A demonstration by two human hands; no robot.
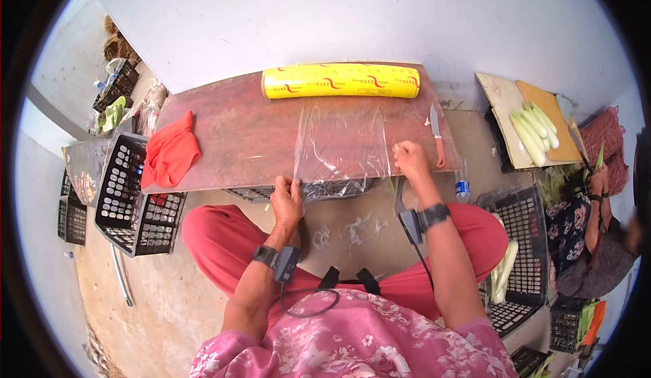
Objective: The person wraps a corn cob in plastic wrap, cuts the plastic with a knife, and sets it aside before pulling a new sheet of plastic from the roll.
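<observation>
The film sheet [342,141] is lying drawn across the counter [237,134] from the roll [341,81] at 12 o'clock, seemingly not yet cut off — the left hand [288,200] is pinching its 7 o'clock corner with the fingers, and the right hand [410,157] is clenching its 3 o'clock edge.

Your left grip [287,198] curled over the near edge of the surface [230,141], so its fingertips were out of sight at the film [342,144]. Your right grip [410,157] was balled up, hiding whether it pinched the film. The print on the yellow roll [340,81] was too small to read. The crate [254,193] under the surface showed only a sliver. The picture's rim cut off the person [597,242] at your right.
</observation>
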